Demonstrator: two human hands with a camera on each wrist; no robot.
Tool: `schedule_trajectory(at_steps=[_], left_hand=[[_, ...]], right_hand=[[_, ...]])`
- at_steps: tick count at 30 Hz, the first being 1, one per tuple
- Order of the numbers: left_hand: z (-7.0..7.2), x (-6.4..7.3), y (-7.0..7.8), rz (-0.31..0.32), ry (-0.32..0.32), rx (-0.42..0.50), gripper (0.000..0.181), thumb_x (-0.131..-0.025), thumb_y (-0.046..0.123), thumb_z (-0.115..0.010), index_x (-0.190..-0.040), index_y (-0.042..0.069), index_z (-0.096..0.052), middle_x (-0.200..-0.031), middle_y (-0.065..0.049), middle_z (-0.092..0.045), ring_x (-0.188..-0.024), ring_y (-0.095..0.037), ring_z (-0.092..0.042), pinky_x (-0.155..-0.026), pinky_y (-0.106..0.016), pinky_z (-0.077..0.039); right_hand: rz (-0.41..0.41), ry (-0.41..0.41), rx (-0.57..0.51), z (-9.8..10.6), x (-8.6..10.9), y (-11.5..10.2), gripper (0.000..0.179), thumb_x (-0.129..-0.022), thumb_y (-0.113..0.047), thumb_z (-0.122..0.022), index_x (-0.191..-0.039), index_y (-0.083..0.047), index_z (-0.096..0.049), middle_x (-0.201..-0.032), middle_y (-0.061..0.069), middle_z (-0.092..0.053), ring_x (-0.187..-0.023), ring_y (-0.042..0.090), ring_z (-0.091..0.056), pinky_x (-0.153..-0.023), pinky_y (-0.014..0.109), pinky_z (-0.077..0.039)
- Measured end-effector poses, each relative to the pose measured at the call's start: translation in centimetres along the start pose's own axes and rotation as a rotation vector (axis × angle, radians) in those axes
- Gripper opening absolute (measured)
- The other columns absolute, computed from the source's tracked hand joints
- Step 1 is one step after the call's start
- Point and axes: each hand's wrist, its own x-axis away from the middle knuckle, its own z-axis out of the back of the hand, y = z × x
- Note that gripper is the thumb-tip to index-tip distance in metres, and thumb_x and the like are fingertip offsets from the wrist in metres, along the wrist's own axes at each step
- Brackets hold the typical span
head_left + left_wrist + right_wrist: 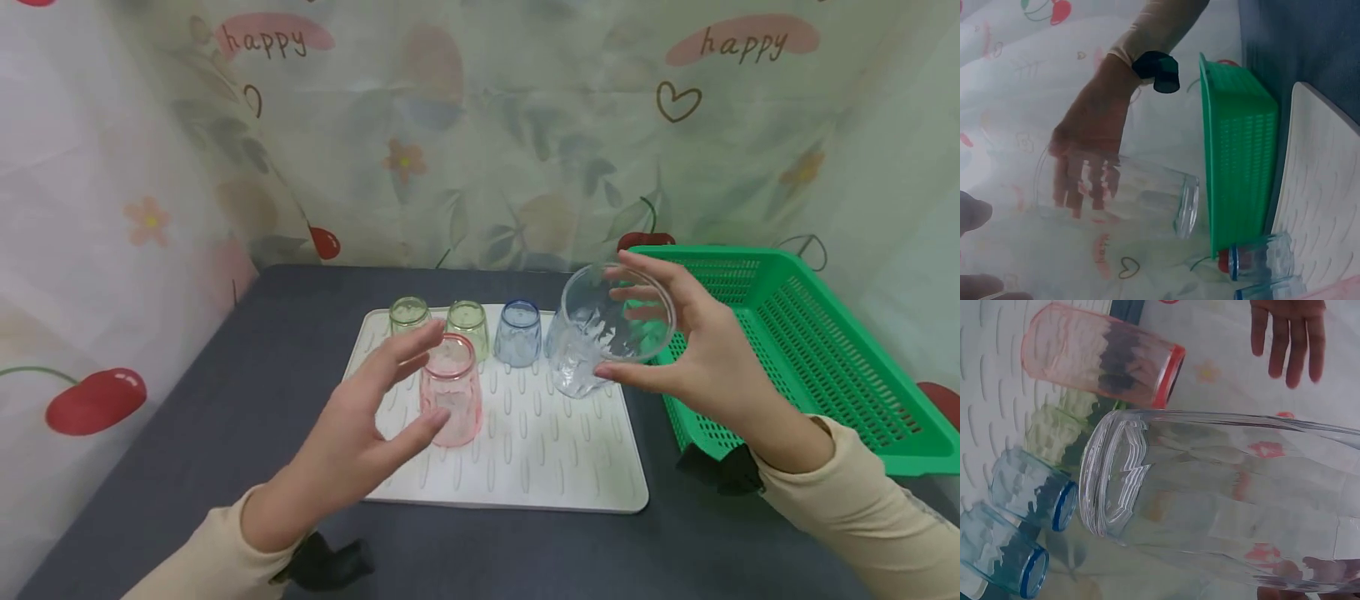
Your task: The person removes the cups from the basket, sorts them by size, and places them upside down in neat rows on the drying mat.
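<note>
Four small tinted glasses stand inverted on the white ribbed drying mat [525,475] — pink tumbler [450,390] among them — while the right hand [693,350] grips a clear glass tumbler [600,333] above the mat's right edge, not yet placed, left hand [367,417] open-fingered beside the pink one.

text: "happy" | twice | on backdrop curtain [480,150] | pink patches

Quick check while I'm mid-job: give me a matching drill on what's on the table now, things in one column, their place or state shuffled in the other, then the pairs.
Things:
1. clear cup
2. pink cup
3. blue cup
4. green basket

Place or state:
A. upside down on the white mat, just beside the left hand
B. on the dark table, right of the mat
C. held tilted in the air by the right hand
D. upside down in the mat's back row, right of two green cups

Pairs: 1-C, 2-A, 3-D, 4-B
</note>
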Motion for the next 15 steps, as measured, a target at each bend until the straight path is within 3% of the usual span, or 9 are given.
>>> schedule_trajectory(at_steps=[8, 15], left_hand=[[-1.4, -1.1, 0.8, 0.030, -0.072, 0.128, 0.073, -0.084, 0.006, -0.074, -0.147, 0.008, -0.037, -0.150, -0.003, -0.040, -0.137, -0.018, -0.042, -0.109, -0.031, -0.039], [-2.7, -1.6, 0.9, 0.109, -0.153, 0.221, 0.073, -0.085, 0.010, -0.075, -0.147, 0.010, -0.037, -0.150, 0.000, -0.040, -0.138, -0.015, -0.041, -0.111, -0.029, -0.036]], right_hand=[[0.015, -0.107, -0.018, -2.1, 0.9, -0.4, 0.102, -0.058, -0.009, -0.093, -0.145, -0.020, -0.042, -0.132, 0.002, -0.058, -0.112, 0.013, -0.059, -0.089, 0.018, -0.048], [0.049, -0.177, -0.083, -3.8, 1.5, -0.5, 0.102, -0.057, -0.016, -0.095, -0.144, -0.019, -0.042, -0.131, 0.001, -0.059, -0.115, 0.016, -0.058, -0.089, 0.023, -0.051]])
